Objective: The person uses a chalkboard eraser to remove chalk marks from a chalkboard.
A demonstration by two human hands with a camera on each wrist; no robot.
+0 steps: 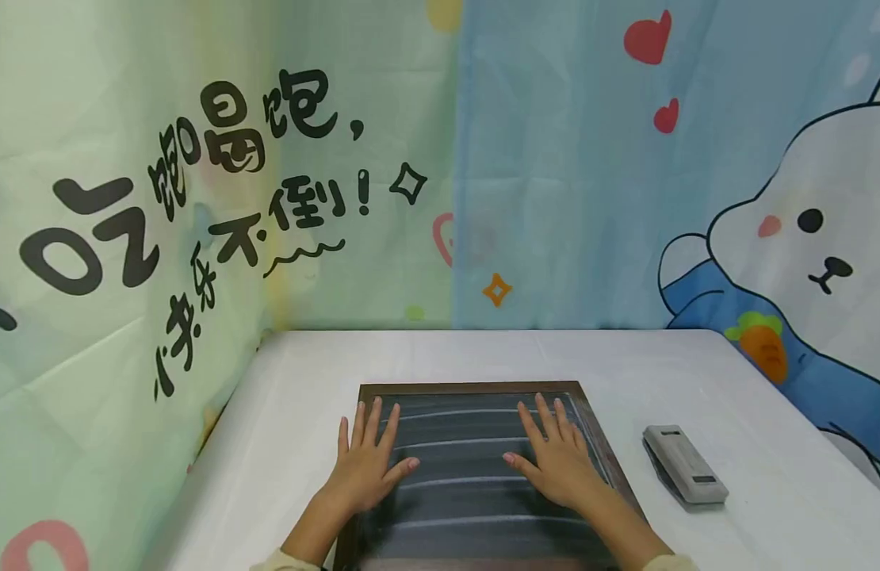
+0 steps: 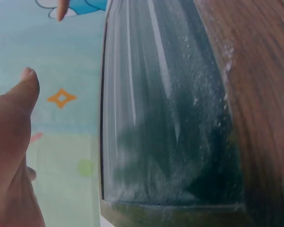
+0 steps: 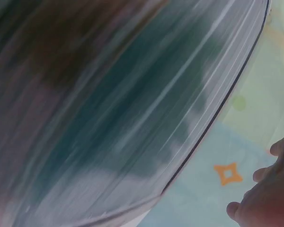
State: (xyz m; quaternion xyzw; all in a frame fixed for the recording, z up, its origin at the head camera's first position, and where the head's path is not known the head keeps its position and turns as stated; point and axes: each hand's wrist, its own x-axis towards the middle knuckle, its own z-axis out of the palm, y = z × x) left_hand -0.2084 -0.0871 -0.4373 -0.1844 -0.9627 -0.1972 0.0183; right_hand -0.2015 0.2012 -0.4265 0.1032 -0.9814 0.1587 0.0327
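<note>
A small chalkboard (image 1: 457,500) in a brown wooden frame (image 1: 468,388) lies on the white table, marked across with several white chalk lines. My left hand (image 1: 365,468) is spread over its left side, fingers straight and pointing away from me. Over the right side my right hand (image 1: 560,468) is spread the same way. Neither hand holds anything. In the left wrist view, chalk dust shows on the board (image 2: 146,142) near the wooden edge (image 2: 265,94), with the left thumb (image 2: 23,90) off to one side. The right wrist view is blurred across the board (image 3: 146,118).
A grey block-shaped board eraser (image 1: 686,466) lies on the table (image 1: 761,507) to the right of the chalkboard. Printed curtains (image 1: 554,198) stand behind and to the left of the table, with a cartoon bear (image 1: 825,206) at the right.
</note>
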